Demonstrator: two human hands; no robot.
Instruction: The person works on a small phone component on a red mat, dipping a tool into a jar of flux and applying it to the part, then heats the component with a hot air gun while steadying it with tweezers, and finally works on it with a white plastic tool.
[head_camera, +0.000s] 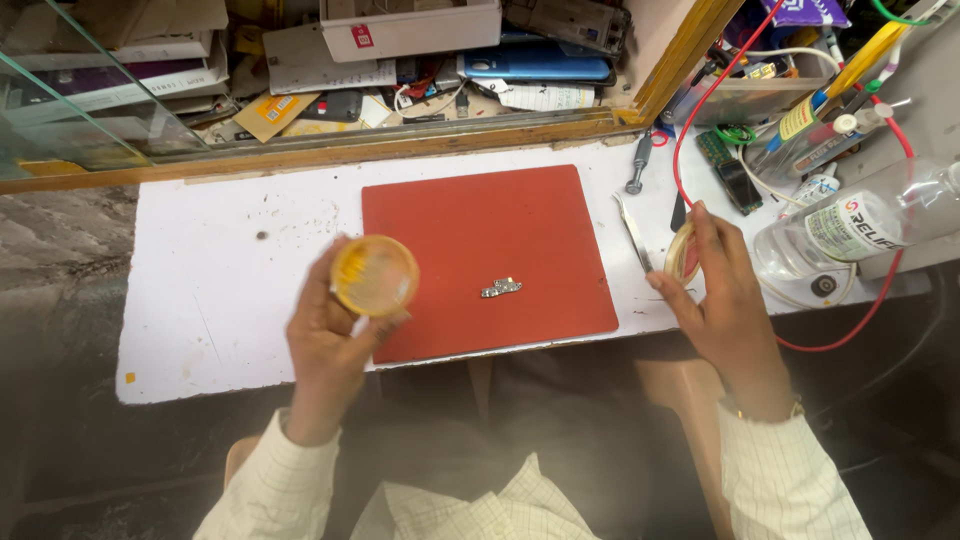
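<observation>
Round yellow tub (374, 275) held up in the left hand (325, 345), over the left edge of the red mat (490, 225).

The left hand's fingers are clamped around the tub, above the white worktop (230, 270), which lies open to its left. The right hand (715, 295) closes on a roll of tape (682, 252) at the worktop's crowded right end, just beside the tweezers (633, 232) and a clear plastic bottle (850, 225). A small metal part (500, 288) lies mid-mat, between both hands.
</observation>
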